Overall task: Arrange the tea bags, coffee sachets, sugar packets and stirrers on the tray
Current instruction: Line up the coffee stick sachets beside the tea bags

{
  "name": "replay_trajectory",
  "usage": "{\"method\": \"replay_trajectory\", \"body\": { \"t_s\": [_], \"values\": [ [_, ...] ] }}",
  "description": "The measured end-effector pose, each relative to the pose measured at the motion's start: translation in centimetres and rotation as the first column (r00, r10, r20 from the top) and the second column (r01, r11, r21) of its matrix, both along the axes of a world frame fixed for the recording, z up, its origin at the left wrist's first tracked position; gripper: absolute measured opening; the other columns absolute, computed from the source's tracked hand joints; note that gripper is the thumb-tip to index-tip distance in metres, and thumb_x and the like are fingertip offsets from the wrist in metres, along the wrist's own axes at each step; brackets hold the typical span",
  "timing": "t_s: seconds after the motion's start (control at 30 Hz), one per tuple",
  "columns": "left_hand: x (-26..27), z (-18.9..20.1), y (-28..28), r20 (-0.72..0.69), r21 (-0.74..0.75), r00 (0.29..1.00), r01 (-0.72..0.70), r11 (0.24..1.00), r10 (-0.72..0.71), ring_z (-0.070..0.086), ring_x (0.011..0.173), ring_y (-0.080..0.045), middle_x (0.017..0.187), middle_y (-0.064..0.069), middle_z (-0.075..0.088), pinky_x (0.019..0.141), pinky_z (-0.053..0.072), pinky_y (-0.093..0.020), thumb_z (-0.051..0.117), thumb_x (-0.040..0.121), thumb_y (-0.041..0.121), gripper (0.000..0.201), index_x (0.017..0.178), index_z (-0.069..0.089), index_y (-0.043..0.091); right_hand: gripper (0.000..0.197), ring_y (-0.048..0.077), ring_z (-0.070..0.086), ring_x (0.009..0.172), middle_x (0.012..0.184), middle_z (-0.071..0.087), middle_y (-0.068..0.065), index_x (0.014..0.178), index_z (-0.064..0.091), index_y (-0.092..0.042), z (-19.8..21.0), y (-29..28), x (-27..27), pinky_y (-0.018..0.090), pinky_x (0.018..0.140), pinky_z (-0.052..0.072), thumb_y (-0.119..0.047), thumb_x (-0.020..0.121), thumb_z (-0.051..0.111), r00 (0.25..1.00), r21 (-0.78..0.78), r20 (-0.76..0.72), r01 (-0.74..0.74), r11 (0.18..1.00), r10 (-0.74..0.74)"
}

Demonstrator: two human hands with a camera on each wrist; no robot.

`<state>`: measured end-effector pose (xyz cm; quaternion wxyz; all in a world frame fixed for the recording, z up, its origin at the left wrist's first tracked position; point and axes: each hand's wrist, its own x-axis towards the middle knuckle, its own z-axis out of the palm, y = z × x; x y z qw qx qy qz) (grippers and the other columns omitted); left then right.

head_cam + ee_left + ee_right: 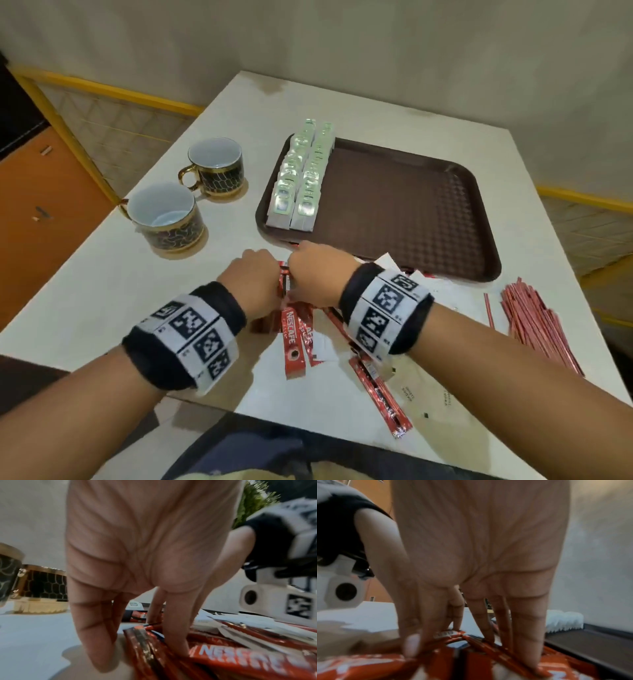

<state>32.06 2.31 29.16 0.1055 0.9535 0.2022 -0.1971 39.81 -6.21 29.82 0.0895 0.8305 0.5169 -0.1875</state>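
Red Nescafe coffee sachets [293, 339] lie in a loose pile on the white table, just in front of the brown tray [411, 205]. My left hand [253, 274] and right hand [318, 270] are side by side over the pile, fingers pointing down. The left wrist view shows a bundle of sachets [145, 649] pinched between thumb and fingers. My right thumb and fingers close on sachets [471, 646] too. Two rows of green tea bags [301, 178] stand along the tray's left edge. Red stirrers [537, 322] lie heaped at the right. Pale sugar packets [428, 394] lie under my right forearm.
Two black-and-gold cups [215, 168] [164, 219] stand left of the tray. Most of the tray floor right of the tea bags is bare. The table's near edge runs under my forearms. A wall stands behind the table.
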Motion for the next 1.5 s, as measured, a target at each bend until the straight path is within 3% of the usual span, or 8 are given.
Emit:
{"method": "replay_trajectory", "body": {
  "t_s": [0.33,0.53,0.7,0.9,1.03,1.23,1.37,1.5],
  "values": [
    [0.0,-1.6,-1.1,0.070,-0.127,0.984,-0.154,0.980,0.164,0.060,0.108,-0.031,0.122,-0.017,0.056,0.083,0.047,-0.032,0.046,0.100,0.015,0.025,0.120,0.052,0.001,0.016,0.037,0.063,0.091,0.089,0.055,0.015,0.078,0.048,-0.006,0.0,-0.6,-0.2,0.032,0.066,0.042,-0.003,0.091,0.056,0.991,0.098,0.080,0.095,0.991,-0.103],
    [0.1,-1.8,1.9,0.125,-0.551,0.867,-0.343,0.761,0.482,0.060,0.108,-0.042,0.123,-0.027,0.057,0.081,0.049,-0.043,0.043,0.100,0.010,0.029,0.124,0.044,-0.006,0.009,0.033,0.060,0.076,0.084,0.055,0.011,0.079,0.056,-0.006,-1.0,-0.2,1.5,0.034,0.065,0.047,0.002,0.084,0.055,0.932,0.270,-0.029,0.356,0.894,-0.362],
    [0.0,-0.5,4.1,0.216,-0.737,0.782,-0.262,0.623,0.585,0.049,0.071,-0.019,0.089,-0.015,0.057,0.058,0.037,-0.029,0.048,0.093,0.010,0.018,0.109,0.049,0.002,0.010,0.021,0.065,0.077,0.081,0.068,0.006,0.084,0.074,-0.011,0.8,0.3,3.0,0.031,0.072,0.056,-0.004,0.078,0.068,0.829,0.549,-0.259,0.549,0.630,-0.496],
    [0.2,3.7,3.6,0.451,-0.788,0.698,0.020,0.616,0.555,0.052,0.083,-0.006,0.090,0.009,0.052,0.067,0.041,-0.025,0.046,0.092,0.061,0.049,0.109,0.047,0.015,0.020,0.020,0.071,0.085,0.089,0.074,0.008,0.095,0.071,-0.006,6.3,0.4,0.5,0.039,0.082,0.058,-0.001,0.076,0.074,0.733,0.727,-0.624,0.672,0.142,-0.270],
    [-0.7,5.5,3.4,0.481,-0.835,0.739,0.222,0.504,0.471,0.061,0.098,-0.010,0.102,0.007,0.062,0.080,0.050,-0.028,0.054,0.083,0.069,0.063,0.116,0.050,0.017,0.031,0.033,0.071,0.094,0.102,0.068,0.028,0.112,0.061,-0.001,7.5,0.5,-3.3,0.038,0.082,0.060,0.009,0.083,0.066,0.580,0.580,-0.814,0.814,-0.002,-0.017],
    [-3.9,3.3,4.5,0.491,-0.824,0.820,0.329,0.461,0.294,0.064,0.111,-0.011,0.125,0.002,0.065,0.096,0.052,-0.038,0.048,0.101,0.031,0.036,0.136,0.047,0.024,0.020,0.026,0.070,0.087,0.092,0.073,0.013,0.096,0.071,-0.009,5.3,-0.5,-8.2,0.040,0.081,0.059,0.004,0.092,0.057,0.453,0.434,-0.889,0.877,-0.207,0.057],
    [-5.5,2.0,5.0,0.409,-0.893,0.791,0.244,0.379,0.454,0.061,0.113,-0.010,0.128,-0.003,0.061,0.078,0.049,-0.009,0.037,0.105,0.033,0.040,0.144,0.040,0.023,0.024,0.011,0.072,0.080,0.083,0.075,-0.005,0.093,0.074,-0.019,3.7,-1.1,-10.4,0.033,0.076,0.059,-0.002,0.094,0.057,0.499,0.521,-0.851,0.842,-0.138,-0.166],
    [-5.2,1.9,3.7,0.367,-0.924,0.785,0.245,0.294,0.499,0.066,0.088,-0.005,0.104,0.003,0.066,0.085,0.048,-0.023,0.047,0.096,0.053,0.051,0.133,0.049,0.017,0.012,0.015,0.066,0.062,0.070,0.068,0.011,0.087,0.070,-0.007,2.0,0.7,-12.3,0.032,0.061,0.059,0.003,0.082,0.065,0.583,0.624,-0.738,0.781,-0.014,-0.340]
  ]
}}
